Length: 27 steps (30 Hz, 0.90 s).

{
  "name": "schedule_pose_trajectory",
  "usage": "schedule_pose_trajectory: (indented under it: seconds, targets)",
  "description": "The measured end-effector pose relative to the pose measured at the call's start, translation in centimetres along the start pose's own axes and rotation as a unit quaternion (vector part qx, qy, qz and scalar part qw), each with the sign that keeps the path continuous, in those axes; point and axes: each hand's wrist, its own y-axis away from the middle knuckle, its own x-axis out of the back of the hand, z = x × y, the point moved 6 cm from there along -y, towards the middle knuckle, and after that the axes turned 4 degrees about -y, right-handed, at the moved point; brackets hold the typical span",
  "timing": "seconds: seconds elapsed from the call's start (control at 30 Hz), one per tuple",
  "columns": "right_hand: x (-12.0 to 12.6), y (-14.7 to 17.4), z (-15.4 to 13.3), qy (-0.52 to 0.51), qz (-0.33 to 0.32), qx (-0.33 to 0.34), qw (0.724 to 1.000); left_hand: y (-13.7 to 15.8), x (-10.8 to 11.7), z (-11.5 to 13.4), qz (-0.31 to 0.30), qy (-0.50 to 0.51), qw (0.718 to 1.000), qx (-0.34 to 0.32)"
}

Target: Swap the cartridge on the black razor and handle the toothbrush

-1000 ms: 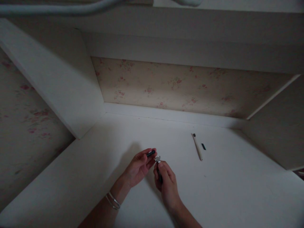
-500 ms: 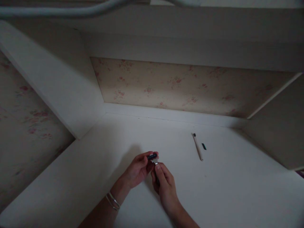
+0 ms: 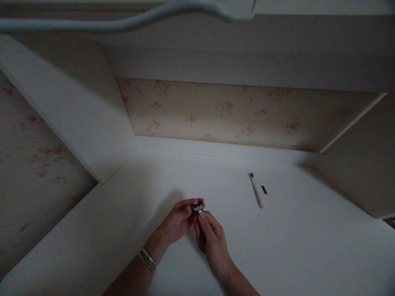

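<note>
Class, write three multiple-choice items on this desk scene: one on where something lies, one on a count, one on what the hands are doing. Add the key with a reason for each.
1. Where does the pale stick lie?
A. On the white desk, to the right of the hands
B. Inside the left hand
C. On the shelf above

2. How many bangles show on the left wrist?
A. None
B. Two
C. Five

3. How do the hands stand?
A. Both flat on the desk
B. Left hand and right hand pinch one small dark and silver piece between them
C. One hand is out of view

Key: A, the stick lies on the desk beside a small black bit; B, two thin rings show; B, the fingertips of both hands meet on the piece.
</note>
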Motion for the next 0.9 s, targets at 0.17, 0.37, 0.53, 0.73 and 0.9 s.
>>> schedule_pose_trajectory:
  seconds: [0.17,0.37,0.53,0.73,0.9]
  targets:
    - [-0.2,-0.1,0.0,-0.019,-0.002,-0.008,1.0,0.1,-0.1,0.0,-0.01,0.012,1.0,0.001]
    - [-0.4,-0.2,0.2,-0.055,-0.012,-0.013,0.998,0.1,-0.1,0.1,-0.003,0.009,1.0,0.002]
    - [-0.4,0.0,0.7,-0.073,-0.021,-0.05,0.996,0.1,0.1,0.2,0.002,-0.002,1.0,0.004]
    - [-0.5,0.2,0.3,-0.046,-0.019,-0.06,0.997,0.1,0.5,0.1,0.023,-0.002,1.0,0.0]
    - [-0.5,0.3,0.3,-0.041,-0.016,-0.075,0.996,0.0,1.0,0.1,0.034,-0.011,0.999,0.006]
